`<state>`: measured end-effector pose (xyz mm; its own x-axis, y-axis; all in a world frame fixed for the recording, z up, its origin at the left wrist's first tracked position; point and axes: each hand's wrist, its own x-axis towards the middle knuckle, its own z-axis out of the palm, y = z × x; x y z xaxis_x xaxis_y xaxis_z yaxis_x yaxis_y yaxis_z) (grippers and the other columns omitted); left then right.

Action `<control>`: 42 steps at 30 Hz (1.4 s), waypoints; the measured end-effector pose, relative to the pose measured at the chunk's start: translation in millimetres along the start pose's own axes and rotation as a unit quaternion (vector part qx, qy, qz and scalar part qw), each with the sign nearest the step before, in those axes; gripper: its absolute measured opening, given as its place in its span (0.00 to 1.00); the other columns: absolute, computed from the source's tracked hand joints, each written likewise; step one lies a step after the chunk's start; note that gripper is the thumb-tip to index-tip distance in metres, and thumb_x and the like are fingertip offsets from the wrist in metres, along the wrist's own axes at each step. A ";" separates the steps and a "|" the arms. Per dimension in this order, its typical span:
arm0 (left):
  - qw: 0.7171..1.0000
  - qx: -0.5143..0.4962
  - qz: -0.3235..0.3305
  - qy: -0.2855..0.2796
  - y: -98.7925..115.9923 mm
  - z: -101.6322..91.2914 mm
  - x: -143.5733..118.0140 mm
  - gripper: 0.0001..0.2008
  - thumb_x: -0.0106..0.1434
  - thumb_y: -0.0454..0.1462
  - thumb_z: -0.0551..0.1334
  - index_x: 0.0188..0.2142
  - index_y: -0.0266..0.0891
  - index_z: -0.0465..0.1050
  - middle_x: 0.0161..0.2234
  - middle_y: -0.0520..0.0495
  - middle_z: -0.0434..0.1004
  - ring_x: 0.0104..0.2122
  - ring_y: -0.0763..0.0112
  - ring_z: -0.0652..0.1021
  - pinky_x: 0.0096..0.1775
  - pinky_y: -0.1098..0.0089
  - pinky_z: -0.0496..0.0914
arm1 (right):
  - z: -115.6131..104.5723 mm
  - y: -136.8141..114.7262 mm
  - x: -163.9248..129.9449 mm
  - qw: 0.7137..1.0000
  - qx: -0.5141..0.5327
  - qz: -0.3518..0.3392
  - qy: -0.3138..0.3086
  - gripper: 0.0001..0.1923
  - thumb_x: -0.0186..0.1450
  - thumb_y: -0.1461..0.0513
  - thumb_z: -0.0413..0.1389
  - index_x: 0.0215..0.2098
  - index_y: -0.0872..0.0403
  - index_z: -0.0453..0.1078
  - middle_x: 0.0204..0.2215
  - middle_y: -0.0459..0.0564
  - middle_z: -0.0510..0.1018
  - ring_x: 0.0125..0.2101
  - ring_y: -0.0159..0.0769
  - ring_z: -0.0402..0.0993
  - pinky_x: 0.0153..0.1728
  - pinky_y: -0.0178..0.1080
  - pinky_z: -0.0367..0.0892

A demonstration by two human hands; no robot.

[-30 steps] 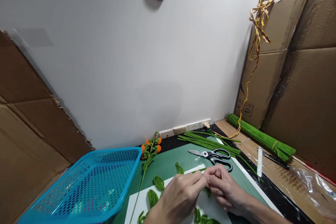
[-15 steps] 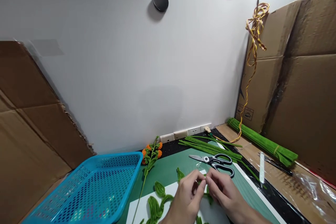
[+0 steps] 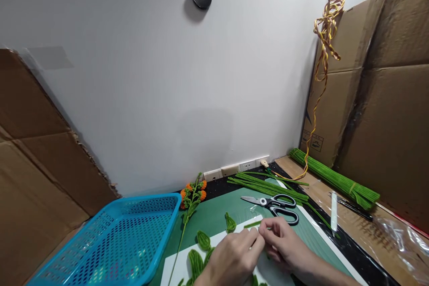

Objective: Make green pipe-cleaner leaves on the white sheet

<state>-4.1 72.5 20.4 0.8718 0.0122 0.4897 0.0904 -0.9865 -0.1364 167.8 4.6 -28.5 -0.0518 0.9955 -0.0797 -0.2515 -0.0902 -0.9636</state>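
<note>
My left hand and my right hand meet fingertip to fingertip above a white sheet on a green cutting mat. Both pinch a short green pipe cleaner piece that sticks out to the left of the fingers. Several looped green pipe cleaner leaves lie on the sheet beside my left hand. Black-handled scissors rest just beyond my right hand.
A blue plastic basket stands at the left. A stem with orange buds lies between basket and mat. Loose green pipe cleaners and a tied bundle lie at the back right. Cardboard sheets lean on both sides.
My hands have stayed together on the green piece, with fingers shifting slightly; its end now shows left of my fingertips. The view has tilted a little.
</note>
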 end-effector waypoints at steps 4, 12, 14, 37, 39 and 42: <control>0.992 -0.079 -0.101 -0.003 5.6 2.4 2.4 0.10 0.75 0.32 0.50 0.38 0.40 0.66 0.31 0.47 0.74 0.27 0.66 0.75 0.27 0.66 0.62 | -1.8 -4.7 -1.2 1.000 -0.008 -0.012 0.002 0.29 0.66 0.35 0.58 0.29 0.50 0.62 0.11 0.34 0.61 0.09 0.24 0.45 0.10 0.30 0.41; 0.838 -0.405 -0.364 0.029 31.8 15.8 8.5 0.17 0.78 0.46 0.51 0.38 0.39 0.70 0.32 0.49 0.71 0.30 0.70 0.69 0.34 0.69 0.62 | 0.8 -28.9 -19.0 0.985 -0.131 -0.111 0.029 0.26 0.73 0.41 0.55 0.29 0.52 0.61 0.20 0.39 0.61 0.22 0.29 0.54 0.22 0.33 0.49; 0.792 -0.461 -0.400 0.034 35.0 19.6 8.3 0.19 0.77 0.49 0.52 0.38 0.38 0.70 0.30 0.51 0.67 0.28 0.72 0.64 0.32 0.70 0.59 | -0.5 -32.6 -21.0 0.973 -0.189 -0.127 0.047 0.25 0.75 0.44 0.52 0.29 0.52 0.62 0.24 0.41 0.62 0.25 0.30 0.55 0.26 0.34 0.51; 0.668 -0.584 -0.455 0.075 38.6 15.7 14.3 0.21 0.75 0.53 0.54 0.35 0.40 0.64 0.26 0.56 0.62 0.25 0.74 0.60 0.28 0.72 0.55 | -15.1 -23.2 -16.8 0.986 -0.125 -0.077 0.075 0.26 0.71 0.40 0.56 0.29 0.51 0.63 0.15 0.37 0.60 0.17 0.27 0.48 0.19 0.34 0.44; 0.657 -0.593 -0.458 0.084 37.9 17.1 14.3 0.21 0.74 0.55 0.55 0.35 0.40 0.64 0.26 0.56 0.62 0.24 0.75 0.60 0.28 0.73 0.55 | -13.9 -25.5 -17.8 0.982 -0.143 -0.089 0.088 0.26 0.71 0.41 0.56 0.30 0.52 0.65 0.16 0.38 0.60 0.18 0.28 0.50 0.20 0.34 0.46; 0.649 -0.609 -0.448 0.082 37.6 19.1 13.6 0.21 0.73 0.54 0.57 0.36 0.40 0.64 0.27 0.56 0.62 0.24 0.75 0.59 0.28 0.73 0.55 | -11.3 -28.6 -21.3 0.969 -0.194 -0.113 0.099 0.25 0.73 0.42 0.55 0.32 0.53 0.68 0.19 0.40 0.62 0.21 0.30 0.55 0.23 0.35 0.51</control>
<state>20.4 38.7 5.5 0.6601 0.7512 0.0006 -0.0080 0.0062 0.9999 187.1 -13.7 -2.1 0.1594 0.9780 0.1347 0.1496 0.1110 -0.9825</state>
